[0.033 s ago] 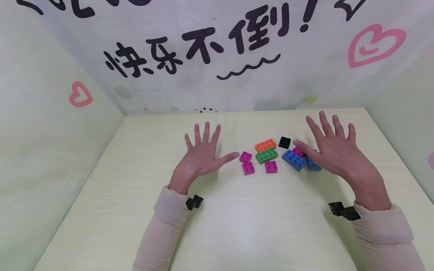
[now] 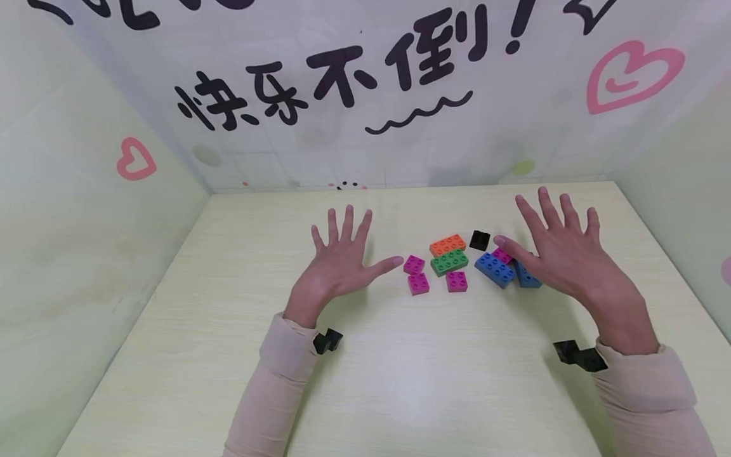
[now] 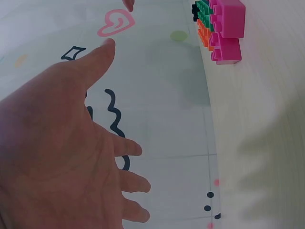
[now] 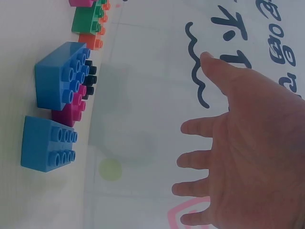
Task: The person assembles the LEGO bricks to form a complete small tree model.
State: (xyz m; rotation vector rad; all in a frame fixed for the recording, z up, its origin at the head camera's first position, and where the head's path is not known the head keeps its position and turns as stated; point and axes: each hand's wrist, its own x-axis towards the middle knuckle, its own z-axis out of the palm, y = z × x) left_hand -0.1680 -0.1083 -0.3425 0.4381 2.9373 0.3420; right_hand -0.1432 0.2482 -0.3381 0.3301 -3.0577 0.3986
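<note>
My left hand (image 2: pixel 339 263) is held above the table with its fingers spread, its thumb pointing toward the pink building bricks (image 2: pixel 418 284). Raised over the right side is my right hand (image 2: pixel 571 257), also with spread fingers and holding nothing. Its thumb partly covers a pink brick (image 2: pixel 502 255) and a blue brick (image 2: pixel 526 276) in the head view. Between the hands lie an orange brick (image 2: pixel 448 244), a green brick (image 2: pixel 449 262), another blue brick (image 2: pixel 493 270) and a black brick (image 2: pixel 480 240). In the right wrist view, the right palm (image 4: pixel 259 157) stands apart from the bricks.
The pale wooden table (image 2: pixel 400 381) runs back to a printed white wall (image 2: pixel 320 152) with dark lettering and hearts. Side panels stand at left and right. A small black device (image 2: pixel 328 341) sits at the left wrist, another device (image 2: pixel 579 357) at the right.
</note>
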